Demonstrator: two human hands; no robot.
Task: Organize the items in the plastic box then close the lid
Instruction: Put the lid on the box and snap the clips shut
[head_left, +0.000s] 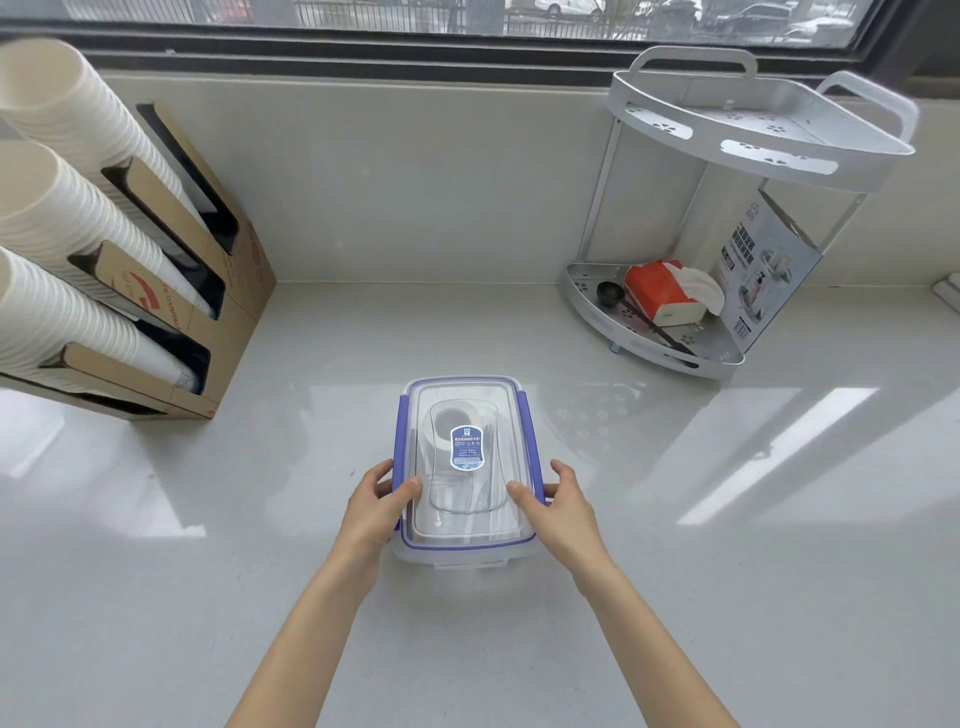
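Note:
A clear plastic box (465, 558) stands on the white counter in front of me, with its clear lid (467, 400) resting on top. Blue-purple clips run down both long sides, and a blue sticker (466, 448) sits in the lid's middle. Through the lid I make out a roll of white tape and some pale items, blurred. My left hand (376, 501) grips the box's left side, thumb on the lid and fingers over the left clip. My right hand (558, 499) grips the right side the same way.
A cardboard holder (228, 291) with stacks of white paper cups leans at the left. At the back right, a white two-tier corner rack (675, 353) holds a red tissue pack, a black scoop and a printed box. A window ledge runs behind.

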